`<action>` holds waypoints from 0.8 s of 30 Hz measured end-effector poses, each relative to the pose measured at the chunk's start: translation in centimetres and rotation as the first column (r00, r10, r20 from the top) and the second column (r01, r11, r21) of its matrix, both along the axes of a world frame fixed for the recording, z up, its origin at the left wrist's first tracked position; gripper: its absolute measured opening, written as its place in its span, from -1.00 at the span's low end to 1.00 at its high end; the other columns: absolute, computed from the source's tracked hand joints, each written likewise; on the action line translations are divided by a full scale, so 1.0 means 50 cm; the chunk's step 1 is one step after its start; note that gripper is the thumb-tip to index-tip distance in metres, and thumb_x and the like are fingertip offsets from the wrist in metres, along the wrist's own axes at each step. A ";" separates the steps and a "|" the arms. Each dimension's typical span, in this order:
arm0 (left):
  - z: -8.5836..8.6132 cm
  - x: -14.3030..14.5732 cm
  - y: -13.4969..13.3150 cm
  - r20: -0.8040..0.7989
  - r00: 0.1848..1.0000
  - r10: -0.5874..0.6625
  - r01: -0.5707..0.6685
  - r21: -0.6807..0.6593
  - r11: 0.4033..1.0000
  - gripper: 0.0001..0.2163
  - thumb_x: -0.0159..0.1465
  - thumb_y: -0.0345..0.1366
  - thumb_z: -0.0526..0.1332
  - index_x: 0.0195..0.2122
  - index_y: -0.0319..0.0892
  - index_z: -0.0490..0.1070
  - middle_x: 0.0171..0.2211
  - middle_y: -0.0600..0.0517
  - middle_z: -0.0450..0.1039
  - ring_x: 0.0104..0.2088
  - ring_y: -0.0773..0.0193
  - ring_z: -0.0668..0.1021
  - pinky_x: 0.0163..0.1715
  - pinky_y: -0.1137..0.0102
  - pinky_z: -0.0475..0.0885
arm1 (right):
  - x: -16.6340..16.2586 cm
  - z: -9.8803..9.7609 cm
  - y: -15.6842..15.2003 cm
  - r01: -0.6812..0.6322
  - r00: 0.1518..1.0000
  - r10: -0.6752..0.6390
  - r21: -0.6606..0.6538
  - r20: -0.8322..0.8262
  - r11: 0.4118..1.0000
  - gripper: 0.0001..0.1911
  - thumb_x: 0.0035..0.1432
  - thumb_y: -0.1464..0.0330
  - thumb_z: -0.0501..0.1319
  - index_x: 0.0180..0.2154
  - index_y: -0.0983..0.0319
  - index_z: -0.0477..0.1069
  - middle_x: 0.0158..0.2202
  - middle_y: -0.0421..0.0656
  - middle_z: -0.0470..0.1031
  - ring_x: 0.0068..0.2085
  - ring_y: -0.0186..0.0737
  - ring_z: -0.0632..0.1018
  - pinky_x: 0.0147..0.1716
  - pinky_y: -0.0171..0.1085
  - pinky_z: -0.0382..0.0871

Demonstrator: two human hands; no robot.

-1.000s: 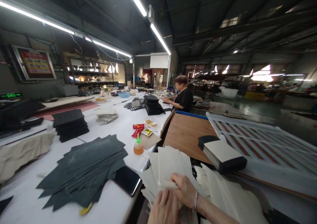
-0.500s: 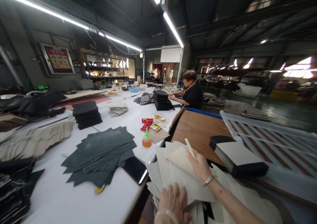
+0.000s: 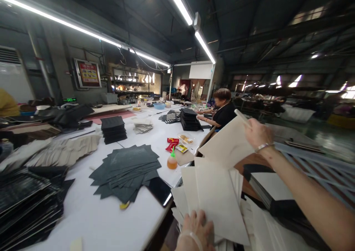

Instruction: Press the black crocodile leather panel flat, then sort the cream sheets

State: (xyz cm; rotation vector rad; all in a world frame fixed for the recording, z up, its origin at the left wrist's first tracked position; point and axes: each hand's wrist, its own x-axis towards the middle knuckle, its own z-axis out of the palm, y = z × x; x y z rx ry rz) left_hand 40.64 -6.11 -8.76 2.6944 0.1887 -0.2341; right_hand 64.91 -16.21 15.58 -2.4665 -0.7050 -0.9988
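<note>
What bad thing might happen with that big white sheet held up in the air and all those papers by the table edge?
The right hand grips the lifted sheet only at its top corner, so it might bend or slip loose. The fanned white stack under the left hand overhangs the table edge, so sheets might slide off. The orange glue bottle stands close by and might get knocked over.
</note>
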 end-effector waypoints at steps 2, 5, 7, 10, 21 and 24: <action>0.001 -0.001 -0.002 -0.004 1.000 0.005 -0.005 -0.015 1.000 -0.47 0.02 -0.09 0.25 0.04 -0.04 0.24 0.10 -0.16 0.13 0.03 -0.17 0.24 -0.13 -0.07 0.20 | 0.024 0.060 -0.005 0.086 0.996 -0.085 0.054 -0.009 0.995 -0.72 0.13 0.33 -0.02 -0.26 0.33 0.39 -0.57 -0.04 0.28 -0.58 -0.21 0.23 -0.53 -0.21 -0.06; 0.005 0.003 -0.001 0.015 1.000 0.015 -0.014 -0.065 0.998 -0.47 -0.01 -0.12 0.28 0.02 -0.05 0.27 0.07 -0.17 0.21 0.02 -0.17 0.27 -0.12 -0.10 0.20 | 0.012 0.140 -0.010 0.053 0.998 -0.056 0.087 0.035 0.995 -0.72 0.17 0.28 -0.03 -0.27 0.28 0.37 -0.56 -0.08 0.24 -0.57 -0.24 0.19 -0.51 -0.20 -0.08; 0.012 0.002 0.007 0.067 0.997 0.050 -0.041 -0.132 0.990 -0.43 -0.03 -0.10 0.29 0.03 -0.09 0.26 0.04 -0.17 0.25 0.01 -0.15 0.30 -0.08 -0.07 0.21 | -0.039 0.162 -0.005 -0.087 0.994 0.084 0.045 0.066 0.995 -0.79 0.17 0.27 0.00 -0.32 0.21 0.35 -0.56 -0.14 0.23 -0.55 -0.23 0.22 -0.49 -0.21 -0.04; 0.031 -0.021 0.038 0.198 0.960 0.197 -0.143 -0.257 0.956 -0.38 0.13 -0.05 0.11 0.16 -0.23 0.02 0.14 -0.18 0.12 0.11 0.04 0.22 0.07 0.16 0.16 | -0.150 0.135 0.010 -0.373 0.927 0.374 -0.046 0.018 0.927 -0.83 0.16 0.23 0.02 -0.37 0.15 0.30 -0.56 -0.22 0.26 -0.51 -0.26 0.31 -0.46 -0.26 0.10; 0.146 -0.416 0.135 -0.143 0.488 0.861 0.052 -0.980 -0.192 -0.41 0.00 0.03 0.26 -0.01 -0.14 0.18 -0.23 -0.04 0.47 -0.30 0.13 0.53 -0.40 0.36 0.42 | -0.429 -0.140 0.147 -0.354 -0.015 0.782 0.734 -0.624 0.579 -0.61 -0.08 0.02 0.19 -0.37 0.19 0.24 -0.69 -0.42 -0.01 -0.73 -0.50 0.00 -0.78 -0.44 -0.22; 0.156 -0.527 0.107 -0.183 0.370 0.911 -0.024 -0.982 -0.187 -0.48 0.01 -0.05 0.30 -0.04 -0.10 0.19 -0.45 0.09 0.45 -0.49 0.23 0.49 -0.62 0.47 0.34 | -0.485 -0.209 0.204 -0.263 -0.159 0.769 0.777 -0.619 0.572 -0.61 -0.13 0.06 0.24 -0.40 0.20 0.22 -0.72 -0.44 -0.01 -0.75 -0.52 -0.01 -0.79 -0.45 -0.25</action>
